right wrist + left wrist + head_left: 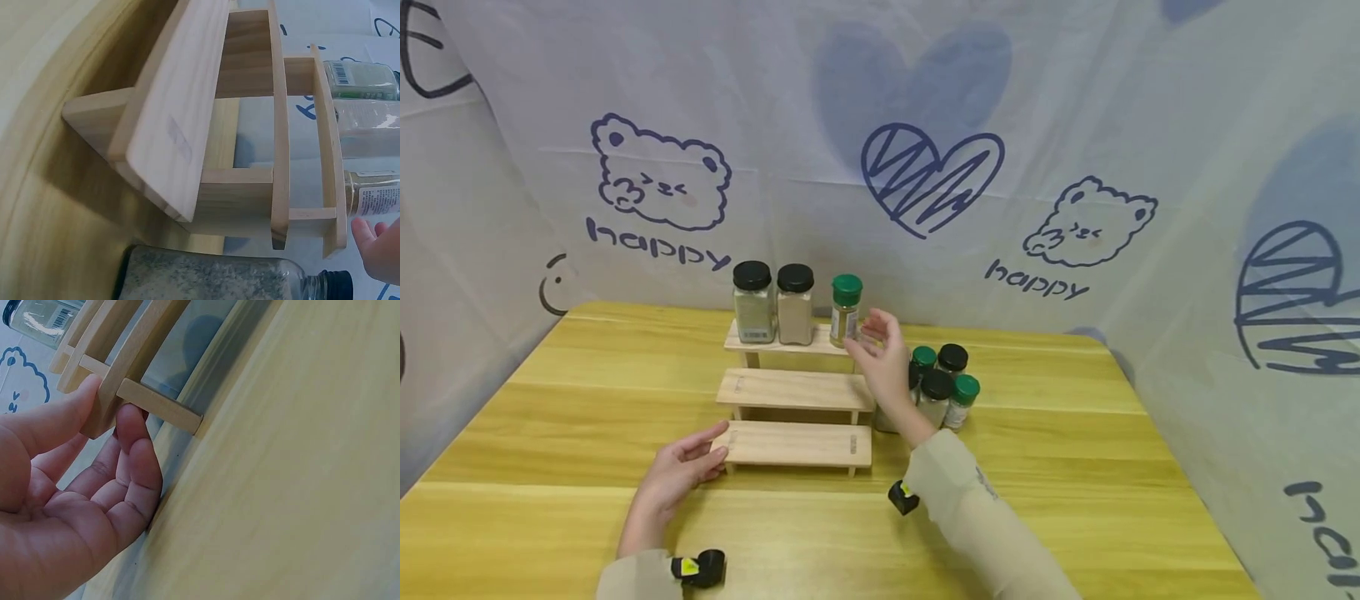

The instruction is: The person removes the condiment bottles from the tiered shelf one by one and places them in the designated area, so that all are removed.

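Observation:
A three-tier wooden rack stands on the table. My left hand pinches the left end of its lowest step, thumb above and fingers below, as the left wrist view shows. On the top tier, a small green-capped spice jar stands at the right. My right hand is beside this jar with fingers loosely spread, the thumb tip right at its lower side. Two square black-capped jars, one with greenish contents and one with pale contents, stand to its left.
Right of the rack, several more jars cluster on the table, among them a black-capped jar and a green-capped jar, partly hidden by my right forearm. A printed cloth hangs behind the wooden table.

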{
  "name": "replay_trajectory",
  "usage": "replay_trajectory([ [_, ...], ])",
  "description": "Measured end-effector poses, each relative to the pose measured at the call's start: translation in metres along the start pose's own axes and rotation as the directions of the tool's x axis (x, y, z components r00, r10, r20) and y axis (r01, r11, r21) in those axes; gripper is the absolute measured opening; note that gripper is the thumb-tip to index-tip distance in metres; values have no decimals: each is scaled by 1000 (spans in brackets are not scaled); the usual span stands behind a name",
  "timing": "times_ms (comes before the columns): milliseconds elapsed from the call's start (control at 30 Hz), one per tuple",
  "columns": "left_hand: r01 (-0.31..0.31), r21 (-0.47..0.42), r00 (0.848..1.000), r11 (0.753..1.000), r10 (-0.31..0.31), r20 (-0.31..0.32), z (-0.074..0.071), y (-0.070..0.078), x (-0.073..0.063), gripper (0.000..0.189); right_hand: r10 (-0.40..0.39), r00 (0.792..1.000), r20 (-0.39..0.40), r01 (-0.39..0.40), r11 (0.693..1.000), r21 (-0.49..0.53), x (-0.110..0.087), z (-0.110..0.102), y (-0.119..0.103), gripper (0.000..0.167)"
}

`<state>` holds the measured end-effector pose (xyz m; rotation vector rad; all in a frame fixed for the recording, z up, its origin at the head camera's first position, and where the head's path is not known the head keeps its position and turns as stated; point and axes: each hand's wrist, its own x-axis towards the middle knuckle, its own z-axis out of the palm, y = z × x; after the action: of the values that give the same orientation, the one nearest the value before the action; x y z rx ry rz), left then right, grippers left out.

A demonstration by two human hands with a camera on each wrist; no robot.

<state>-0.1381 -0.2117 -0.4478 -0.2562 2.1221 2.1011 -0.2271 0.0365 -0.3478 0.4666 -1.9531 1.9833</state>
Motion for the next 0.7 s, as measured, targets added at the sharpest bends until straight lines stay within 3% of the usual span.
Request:
replay_trajectory([
  [333, -2, 3, 1000, 1000, 2, -9, 0, 1, -1, 51, 2, 1000, 7, -2, 1000, -29, 9, 9, 3, 55],
  [700, 0, 3, 1000, 1000, 0, -7, 1, 2, -1, 52, -10, 1000, 4, 10, 994, -108, 15, 14, 4, 50],
])
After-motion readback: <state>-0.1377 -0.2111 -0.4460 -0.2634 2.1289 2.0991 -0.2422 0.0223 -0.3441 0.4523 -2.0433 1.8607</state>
